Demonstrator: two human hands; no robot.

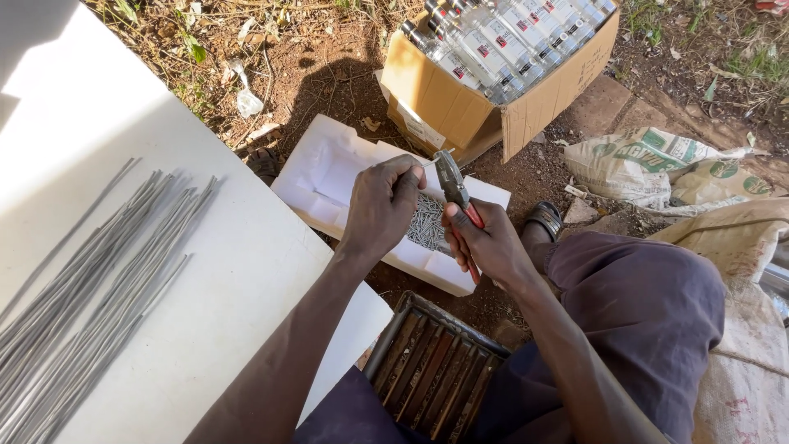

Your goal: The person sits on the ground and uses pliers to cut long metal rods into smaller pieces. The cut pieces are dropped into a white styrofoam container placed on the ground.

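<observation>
The right hand is gripping the red-handled metal pliers, fingers clamped round the handles, directly above the white foam tray. The left hand, beside the pliers' head, is pinching its fingertips together; what they hold is too small to tell. Short grey wire pieces are lying in the tray. Long grey wire rods are lying on the white board left of the tray.

Outdoors in bright sunlight, bare brown ground with dry grass spreads toward twelve o'clock. A white board fills nine o'clock. Woven sacks lie at three o'clock.
</observation>
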